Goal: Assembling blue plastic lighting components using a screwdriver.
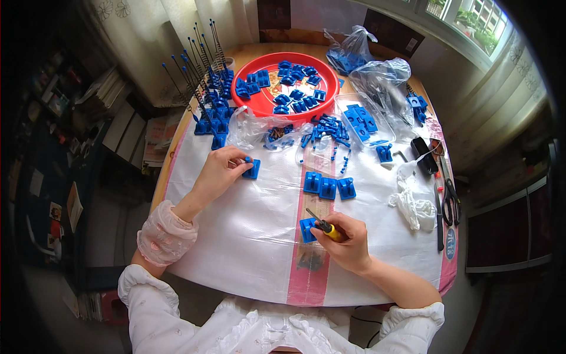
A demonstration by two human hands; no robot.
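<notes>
My left hand (219,175) is closed in a pinch on a small blue plastic part (252,170), which sits at the left of the covered table. A yellow-handled screwdriver (331,230) is gripped in my right hand (346,243), its metal shaft pointing up and to the left. Just beside those right fingers is another blue plastic part (306,229); whether they also touch it, I cannot tell. Farther back, three blue parts (328,187) stand in a row. The underside of each hand is hidden.
Behind lies a red round tray (239,101) with blue pieces. Blue assemblies with upright springs (206,112) crowd the back left. Small blue pins (333,131) lie mid-table near a clear plastic box (386,131). Scissors (451,203), a knife (440,227) and a white cloth (413,203) are at right.
</notes>
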